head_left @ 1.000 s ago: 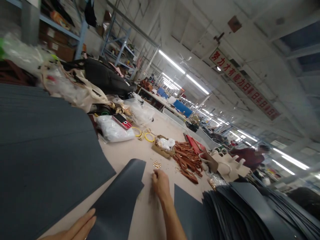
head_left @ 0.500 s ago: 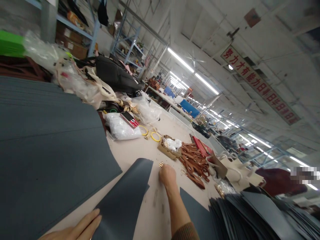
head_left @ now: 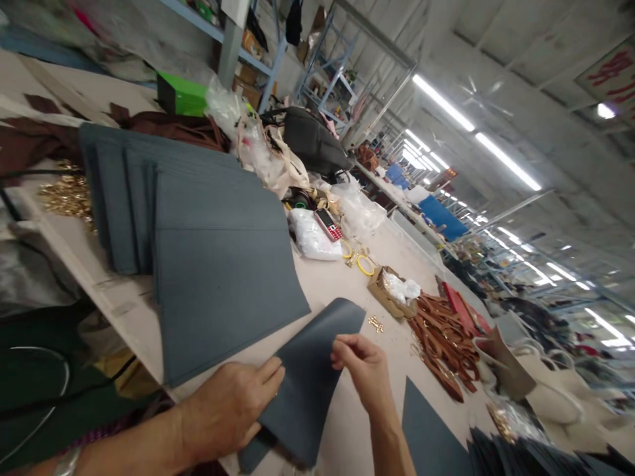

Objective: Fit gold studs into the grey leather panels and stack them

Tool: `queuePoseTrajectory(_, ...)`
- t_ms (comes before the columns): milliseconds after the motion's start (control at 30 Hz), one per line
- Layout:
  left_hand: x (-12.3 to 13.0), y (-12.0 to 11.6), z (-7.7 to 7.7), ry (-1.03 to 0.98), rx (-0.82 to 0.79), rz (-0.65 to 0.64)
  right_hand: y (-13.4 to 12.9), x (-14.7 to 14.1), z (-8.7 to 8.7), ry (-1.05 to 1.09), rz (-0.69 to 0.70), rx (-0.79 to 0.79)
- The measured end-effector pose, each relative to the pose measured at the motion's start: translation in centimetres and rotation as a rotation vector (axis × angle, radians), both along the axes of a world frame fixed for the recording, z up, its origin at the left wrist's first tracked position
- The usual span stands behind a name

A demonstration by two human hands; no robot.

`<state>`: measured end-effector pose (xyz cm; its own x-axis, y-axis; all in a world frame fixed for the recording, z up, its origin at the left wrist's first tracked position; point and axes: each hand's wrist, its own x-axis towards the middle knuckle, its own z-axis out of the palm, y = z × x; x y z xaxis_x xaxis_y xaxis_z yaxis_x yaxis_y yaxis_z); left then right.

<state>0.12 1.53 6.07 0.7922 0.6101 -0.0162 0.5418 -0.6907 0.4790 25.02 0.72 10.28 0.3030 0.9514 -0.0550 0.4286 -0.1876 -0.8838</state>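
Fingers of the left hand (head_left: 238,396) grip the curled, dark-grey, leather-like sheet (head_left: 315,367), seemingly steadying it on the pale bench (head_left: 344,423); the right hand (head_left: 367,370) is pinched beside it, contents hidden, small gold metal pieces (head_left: 376,324) handily near.

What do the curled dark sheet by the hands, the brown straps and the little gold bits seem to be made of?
Dark sheet: probably leather or imitation leather, smooth and satin; it curls softly with a faint sheen.
Straps: perhaps leather or a lookalike, low-gloss, judging by their supple loops.
Gold bits: likely metal or plated, polished, since they glint; the core can't be told.
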Motion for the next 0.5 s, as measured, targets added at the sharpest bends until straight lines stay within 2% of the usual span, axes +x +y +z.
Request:
queuePoseTrajectory(67,-0.2,0.0,0.2,0.014,0.033,-0.029,-0.4,-3.4,-0.6,0.056,0.129,-0.082)
queuePoseTrajectory(167,-0.2,-0.1,0.5,0.010,0.068,-0.063,-0.2,-6.3,-1.3,-0.083,0.260,-0.162)
queuePoseTrajectory(367,-0.2,-0.2,0.4,-0.017,0.112,-0.083,0.7,-7.0,-1.0,-0.253,0.394,-0.237)
queuePoseTrajectory(500,-0.2,-0.2,-0.1,-0.034,0.107,-0.077,1.2,-7.3,-0.8,-0.258,0.401,-0.289)
